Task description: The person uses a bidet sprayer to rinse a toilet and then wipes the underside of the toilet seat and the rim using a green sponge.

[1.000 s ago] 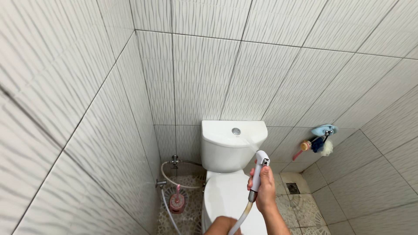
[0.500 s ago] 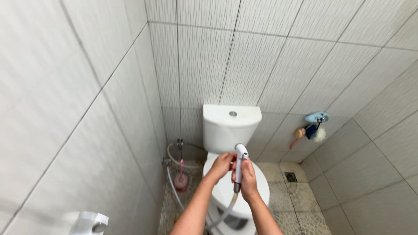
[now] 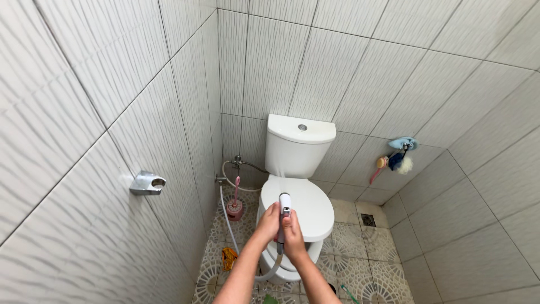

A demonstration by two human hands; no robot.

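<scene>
Both hands wrapped around the white sprayer (image 3: 284, 217) over the closed toilet lid (image 3: 304, 205): right hand (image 3: 293, 242) with fingers curled tight on the handle, left hand (image 3: 269, 222) cupped against its side. Risk of a pressed trigger splashing the tank (image 3: 298, 146) and wall tiles; risk of the trailing hose (image 3: 269, 273) snagging near the floor

No packages, labels, signs or screens anywhere in view (only bare grey wall tiles, patterned floor tiles and plain white fixtures, all unmarked).
</scene>
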